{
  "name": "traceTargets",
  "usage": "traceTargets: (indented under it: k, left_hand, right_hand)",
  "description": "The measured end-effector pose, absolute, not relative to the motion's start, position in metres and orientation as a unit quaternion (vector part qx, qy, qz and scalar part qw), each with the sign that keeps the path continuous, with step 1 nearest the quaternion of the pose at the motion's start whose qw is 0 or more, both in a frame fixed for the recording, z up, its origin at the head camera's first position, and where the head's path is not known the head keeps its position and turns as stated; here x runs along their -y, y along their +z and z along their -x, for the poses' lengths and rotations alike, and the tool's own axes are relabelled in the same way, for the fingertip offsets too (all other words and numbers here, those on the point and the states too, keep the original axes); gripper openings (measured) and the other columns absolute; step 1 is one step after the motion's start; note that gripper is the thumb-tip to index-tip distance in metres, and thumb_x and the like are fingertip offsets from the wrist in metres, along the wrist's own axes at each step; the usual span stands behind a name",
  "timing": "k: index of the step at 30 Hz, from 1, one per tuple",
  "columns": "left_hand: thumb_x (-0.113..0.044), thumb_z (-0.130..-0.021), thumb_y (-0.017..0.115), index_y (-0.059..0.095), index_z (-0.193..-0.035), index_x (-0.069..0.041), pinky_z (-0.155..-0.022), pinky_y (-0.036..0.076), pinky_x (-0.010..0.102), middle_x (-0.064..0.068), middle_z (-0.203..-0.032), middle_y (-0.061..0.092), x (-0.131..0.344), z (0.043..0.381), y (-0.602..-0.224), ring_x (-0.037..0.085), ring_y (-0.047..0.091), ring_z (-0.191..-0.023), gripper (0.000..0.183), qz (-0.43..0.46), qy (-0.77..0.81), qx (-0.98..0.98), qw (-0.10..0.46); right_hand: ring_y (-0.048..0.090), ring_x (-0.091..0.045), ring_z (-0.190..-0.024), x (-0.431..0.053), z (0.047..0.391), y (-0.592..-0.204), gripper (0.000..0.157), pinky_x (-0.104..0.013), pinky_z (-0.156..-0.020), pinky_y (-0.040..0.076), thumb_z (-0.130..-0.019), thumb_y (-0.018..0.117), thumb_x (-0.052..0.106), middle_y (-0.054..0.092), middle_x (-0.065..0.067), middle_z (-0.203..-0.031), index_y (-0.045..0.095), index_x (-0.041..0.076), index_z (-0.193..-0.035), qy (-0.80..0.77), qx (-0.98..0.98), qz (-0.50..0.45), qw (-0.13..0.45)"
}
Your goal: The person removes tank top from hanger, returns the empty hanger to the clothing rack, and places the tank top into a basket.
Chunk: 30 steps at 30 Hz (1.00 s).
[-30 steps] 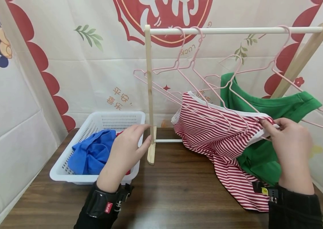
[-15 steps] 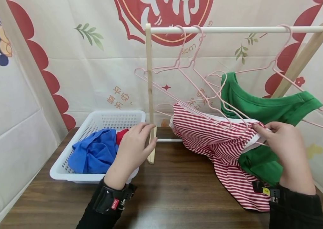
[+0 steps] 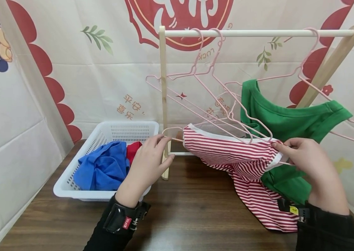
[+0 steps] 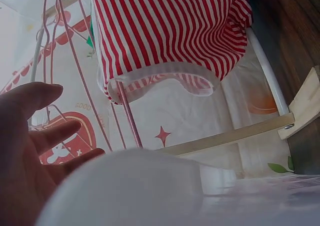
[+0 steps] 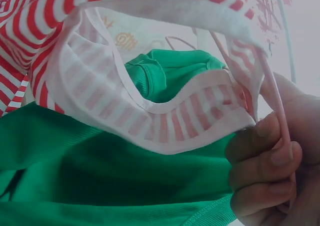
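A red-and-white striped top (image 3: 224, 146) with white edging drapes over a pink wire hanger, its lower part trailing onto the table. My right hand (image 3: 312, 160) grips the right shoulder edge and the hanger end; in the right wrist view its fingers curl round the pink wire (image 5: 280, 105). From the left opening of the top, the hanger's other end (image 4: 129, 116) sticks out. Beside that end my left hand (image 3: 145, 164) stays with its fingers apart, holding nothing. A green top (image 3: 293, 113) hangs on another hanger just behind the right hand.
A wooden rack with a white rail (image 3: 258, 33) stands across the back, with other pink hangers (image 3: 209, 69) on it. At left, a white basket (image 3: 67, 188) holds blue cloth (image 3: 105, 167) and red cloth (image 3: 133, 150). The rack's left post (image 3: 163, 87) rises near the left hand.
The hanger inside the striped top has slid left and its hook has tipped down; its left end now shows outside the cloth. The right hand moved left with the top; the left hand shifted slightly right.
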<state>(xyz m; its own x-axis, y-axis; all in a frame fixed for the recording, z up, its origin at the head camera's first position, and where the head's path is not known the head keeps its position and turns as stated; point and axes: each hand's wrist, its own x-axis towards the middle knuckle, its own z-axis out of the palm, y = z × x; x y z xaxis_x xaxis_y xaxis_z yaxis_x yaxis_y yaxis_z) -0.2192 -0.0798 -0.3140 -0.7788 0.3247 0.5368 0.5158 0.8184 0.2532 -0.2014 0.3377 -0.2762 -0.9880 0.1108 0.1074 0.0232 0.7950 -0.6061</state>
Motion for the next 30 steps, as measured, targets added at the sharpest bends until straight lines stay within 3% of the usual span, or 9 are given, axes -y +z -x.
traceTargets:
  k: [20, 30]
  left_hand:
    - [-0.038, -0.087, 0.071, 0.053, -0.139, -0.017, -0.098, 0.045, 0.050, 0.010, -0.140, 0.050, 0.080, 0.223, -0.318, 0.028, 0.044, -0.129, 0.059, 0.220, -0.203, 0.932, 0.206]
    - [-0.039, -0.090, 0.067, 0.056, -0.137, -0.015, -0.087, 0.050, 0.043, 0.009, -0.123, 0.063, 0.085, 0.221, -0.313, 0.027, 0.055, -0.109, 0.054, 0.217, -0.192, 0.936, 0.202]
  right_hand:
    - [0.045, -0.022, -0.050, -0.328, 0.205, -0.276, 0.056, -0.034, -0.046, 0.040, -0.094, 0.053, 0.057, 0.047, -0.004, -0.059, 0.065, 0.001, -0.092, 0.313, 0.950, -0.019, 0.001]
    - [0.041, -0.018, -0.043, -0.322, 0.208, -0.276, 0.044, -0.034, -0.043, 0.040, -0.097, 0.056, 0.046, 0.043, 0.000, -0.055, 0.063, 0.004, -0.087, 0.316, 0.947, -0.056, -0.008]
